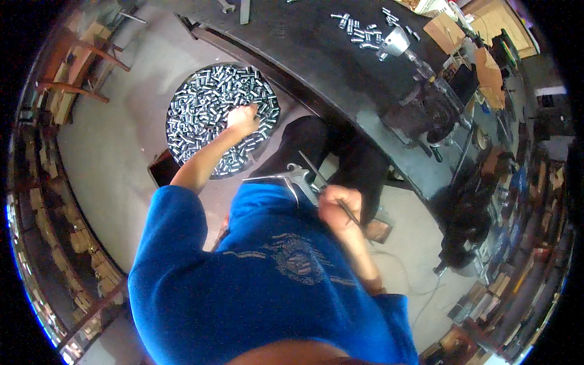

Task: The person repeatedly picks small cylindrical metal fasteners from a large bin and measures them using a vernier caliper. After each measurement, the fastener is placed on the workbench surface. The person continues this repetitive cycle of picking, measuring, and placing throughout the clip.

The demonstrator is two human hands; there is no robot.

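My left hand reaches down onto a round tub heaped with short shiny metal fittings. Its fingers are curled among the pieces, and what they grip is hidden. In front of my lap, my right hand is closed around a silver caliper-like tool and a thin dark rod. The tool's pointed jaws stick out to the left, over the hem of my blue shirt. The rod slants across the fist, showing at both ends.
A dark workbench runs from upper left to right beyond my knees. On it lie loose metal fittings, a wrench and a dark machine with a crank. A wooden stool stands at left; shelves of boxes line both sides.
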